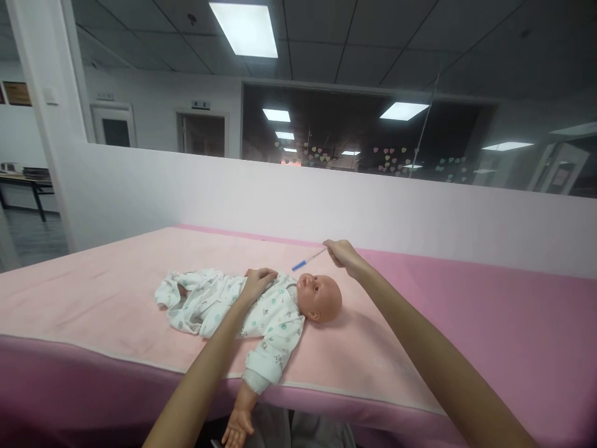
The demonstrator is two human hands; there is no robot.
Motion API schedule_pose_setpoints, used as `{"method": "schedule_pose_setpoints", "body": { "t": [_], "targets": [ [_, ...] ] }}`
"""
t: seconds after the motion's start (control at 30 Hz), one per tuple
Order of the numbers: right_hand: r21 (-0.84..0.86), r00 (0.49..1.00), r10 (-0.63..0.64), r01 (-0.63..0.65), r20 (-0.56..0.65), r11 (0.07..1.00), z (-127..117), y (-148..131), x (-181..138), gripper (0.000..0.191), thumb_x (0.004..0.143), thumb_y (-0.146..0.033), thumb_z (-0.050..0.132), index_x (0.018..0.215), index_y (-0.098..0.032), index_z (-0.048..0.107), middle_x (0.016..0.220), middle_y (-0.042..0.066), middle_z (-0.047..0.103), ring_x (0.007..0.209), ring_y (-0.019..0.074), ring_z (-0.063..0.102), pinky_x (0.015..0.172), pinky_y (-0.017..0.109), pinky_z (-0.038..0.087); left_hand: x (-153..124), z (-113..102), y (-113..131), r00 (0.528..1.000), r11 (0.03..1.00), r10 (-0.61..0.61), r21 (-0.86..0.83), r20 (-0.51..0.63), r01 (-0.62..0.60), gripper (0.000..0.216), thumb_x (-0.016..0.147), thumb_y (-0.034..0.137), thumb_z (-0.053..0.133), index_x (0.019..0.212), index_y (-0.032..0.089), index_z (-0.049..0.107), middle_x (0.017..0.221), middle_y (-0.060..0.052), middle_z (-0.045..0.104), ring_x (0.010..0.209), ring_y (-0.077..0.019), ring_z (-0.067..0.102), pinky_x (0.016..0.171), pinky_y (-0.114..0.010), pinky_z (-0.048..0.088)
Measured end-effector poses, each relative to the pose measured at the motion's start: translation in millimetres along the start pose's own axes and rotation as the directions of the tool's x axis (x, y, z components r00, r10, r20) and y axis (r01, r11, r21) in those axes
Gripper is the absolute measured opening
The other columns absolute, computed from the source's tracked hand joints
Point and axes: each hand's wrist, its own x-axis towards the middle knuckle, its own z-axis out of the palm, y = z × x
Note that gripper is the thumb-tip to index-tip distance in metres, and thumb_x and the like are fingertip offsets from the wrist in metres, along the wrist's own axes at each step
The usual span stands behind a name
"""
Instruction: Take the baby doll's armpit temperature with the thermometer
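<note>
Your right hand (342, 253) pinches the thin blue-ended stick (299, 266) away from its blue end, near the doll's face; your left hand (260, 283) rests on the doll (275, 305), grip can't be told. Stick looks light, stiff, maybe brittle, so pinch gently; doll, face-up on the pink mat (116, 298), likely soft-bodied, hard-headed; hold at torso.

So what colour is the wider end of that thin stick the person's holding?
The wider end of the thin stick is blue, seen in the head view.
</note>
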Motion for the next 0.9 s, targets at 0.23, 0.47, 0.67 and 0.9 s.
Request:
{"method": "schedule_pose_setpoints", "body": {
  "t": [0.23, 0.47, 0.67, 0.9],
  "targets": [
    [-0.056, 0.996, -0.077, 0.074, -0.044, 0.996, 2, -8, -3, 0.035, 0.077, -0.023, 0.045, 0.052, -0.023, 0.02, 0.041, -0.01, 0.016, 0.037, 0.0033, 0.01, 0.035, 0.02, 0.009, 0, 1, -1, 1.0, 1.0, 0.008, 0.012, -0.012, -0.008, 0.031, 0.068, 0.039, 0.055, 0.079, 0.014, 0.069, 0.078, -0.006, 0.07, 0.079, -0.0219, 0.062, 0.075, -0.032, 0.045],
    [-0.115, 0.994, -0.102, 0.096, -0.047, 0.989, 2, -10, -10, 0.037, 0.076, -0.024, 0.048, 0.051, -0.023, 0.021, 0.041, -0.01, 0.016, 0.038, 0.0033, 0.011, 0.036, 0.02, 0.01, -1, 0, -1, 1.0, 1.0, 0.02, 0.022, -0.003, -0.019, 0.029, 0.068, 0.038, 0.056, 0.078, 0.014, 0.069, 0.077, -0.006, 0.07, 0.079, -0.0216, 0.062, 0.076, -0.031, 0.045],
    [-0.168, 0.991, -0.122, 0.112, -0.056, 0.98, 6, -12, -10, 0.037, 0.077, -0.025, 0.047, 0.05, -0.023, 0.023, 0.041, -0.009, 0.018, 0.038, 0.0035, 0.012, 0.036, 0.02, 0.01, 0, 0, -1, 1.0, 0.999, 0.028, 0.035, -0.006, -0.028, 0.028, 0.069, 0.037, 0.055, 0.079, 0.014, 0.069, 0.078, -0.006, 0.07, 0.081, -0.0215, 0.062, 0.078, -0.031, 0.044],
    [-0.273, 0.985, -0.128, 0.093, -0.117, 0.958, 13, 2, -7, 0.033, 0.073, -0.021, 0.048, 0.047, -0.022, 0.027, 0.039, -0.008, 0.022, 0.037, 0.0039, 0.015, 0.036, 0.02, 0.011, -3, -1, 3, 1.0, 0.998, 0.027, 0.058, -0.011, -0.027, 0.03, 0.07, 0.037, 0.054, 0.08, 0.013, 0.069, 0.078, -0.006, 0.07, 0.079, -0.0207, 0.062, 0.075, -0.03, 0.044]
  ]
}}
